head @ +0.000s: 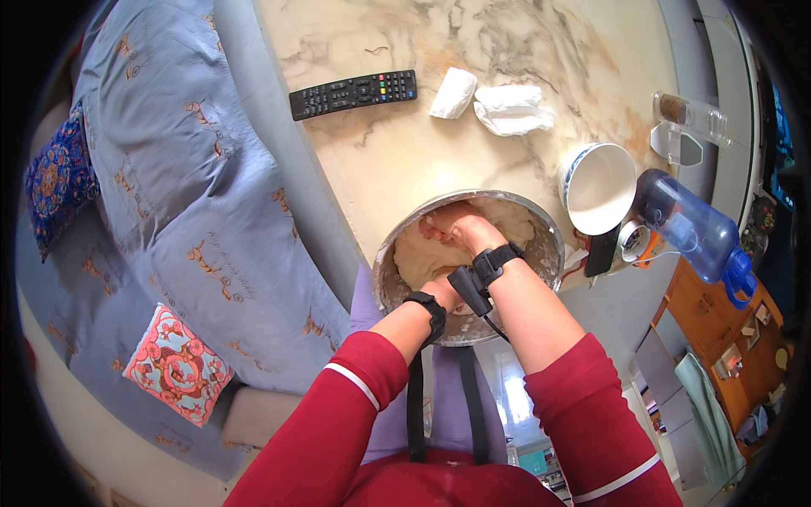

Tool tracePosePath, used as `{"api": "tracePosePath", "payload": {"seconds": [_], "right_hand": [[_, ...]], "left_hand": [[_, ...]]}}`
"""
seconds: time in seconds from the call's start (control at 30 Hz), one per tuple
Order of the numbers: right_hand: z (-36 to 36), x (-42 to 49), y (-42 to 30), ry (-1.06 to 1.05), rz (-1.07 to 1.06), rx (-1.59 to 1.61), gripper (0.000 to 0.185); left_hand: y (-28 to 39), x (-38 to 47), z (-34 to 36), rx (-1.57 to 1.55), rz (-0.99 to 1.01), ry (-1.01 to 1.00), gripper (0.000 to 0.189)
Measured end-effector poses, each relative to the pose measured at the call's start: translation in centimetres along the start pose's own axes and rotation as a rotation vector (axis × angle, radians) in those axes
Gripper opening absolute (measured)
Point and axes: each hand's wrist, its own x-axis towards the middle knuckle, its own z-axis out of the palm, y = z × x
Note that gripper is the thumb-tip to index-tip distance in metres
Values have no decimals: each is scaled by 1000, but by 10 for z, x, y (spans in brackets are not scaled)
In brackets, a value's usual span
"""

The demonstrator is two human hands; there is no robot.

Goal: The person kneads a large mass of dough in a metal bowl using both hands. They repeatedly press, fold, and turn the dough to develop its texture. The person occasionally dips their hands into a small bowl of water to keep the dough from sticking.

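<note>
A round metal basin (pixel 557 244) stands at the near edge of a marble-patterned table (pixel 380 152), with flour or dough residue on its inner wall. Pale dough (pixel 415 253) fills much of it. My right hand (pixel 453 227) reaches to the far side of the basin and touches the dough, its fingers curled. My left hand (pixel 445 293) is low at the near side, pressed to the dough and partly hidden behind the black device on my right wrist. Whether either hand grips dough cannot be told. Black straps circle both wrists.
Beyond the basin lie a black remote control (pixel 353 94) and crumpled white tissues (pixel 514 109). A white bowl (pixel 599 188), a dark phone (pixel 602 251), a small open container (pixel 634 241) and a blue plastic bottle (pixel 687 222) are at the right. A cloth-covered sofa (pixel 190 184) is at the left.
</note>
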Motion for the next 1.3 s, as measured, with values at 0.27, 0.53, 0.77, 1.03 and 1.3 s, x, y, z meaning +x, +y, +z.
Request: {"api": "tracePosePath", "payload": {"seconds": [0.27, 0.53, 0.77, 1.03, 1.3], "right_hand": [[28, -20, 6, 613, -542, -203, 13], [-28, -87, 38, 595, -583, -406, 16], [-12, -60, 31, 829, -444, -228, 14], [-2, -30, 2, 707, -39, -452, 17], [-29, -16, 5, 101, -145, -728, 26]], "left_hand": [[12, -27, -11, 44, 92, 230, 30], [62, -46, -15, 588, 153, 208, 22], [58, -44, -80, -307, -282, 379, 30], [57, -23, -83, -194, -399, 255, 25], [75, -25, -101, -30, -439, 70, 22]]}}
